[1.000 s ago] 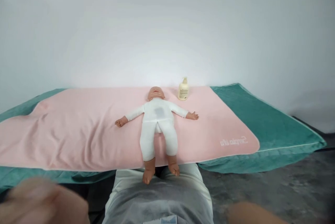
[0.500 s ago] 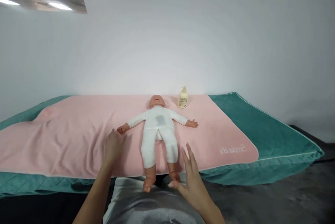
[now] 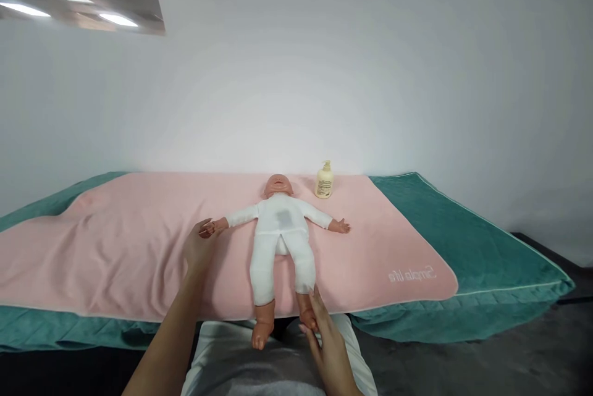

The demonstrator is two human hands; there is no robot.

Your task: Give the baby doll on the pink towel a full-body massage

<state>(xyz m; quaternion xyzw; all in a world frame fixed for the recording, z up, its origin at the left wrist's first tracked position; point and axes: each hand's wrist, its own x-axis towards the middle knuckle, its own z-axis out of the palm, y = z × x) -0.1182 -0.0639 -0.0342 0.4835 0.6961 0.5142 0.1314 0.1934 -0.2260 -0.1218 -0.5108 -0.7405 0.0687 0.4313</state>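
Observation:
A baby doll (image 3: 283, 223) in a white suit lies on its back, arms spread and feet towards me. My left hand (image 3: 200, 248) is closed around the doll's small hand on the left side, its fingers curled at the doll's fingers. Beside the doll's right-side foot (image 3: 306, 312) is my right hand (image 3: 330, 334). Its fingers are stretched out along the outer side of the ankle and its thumb is apart from them near the toes; it seems to touch the foot without gripping it.
Under the doll is a pink blanket (image 3: 139, 248) with white lettering, spread over a green padded cover (image 3: 472, 241). A cream pump bottle (image 3: 323, 181) stands near the doll's head, by the white wall (image 3: 296, 62). The doll's feet reach past the near edge.
My left hand has closed on the doll's hand. My right hand has moved left, up against the doll's foot. The view has tilted slightly up.

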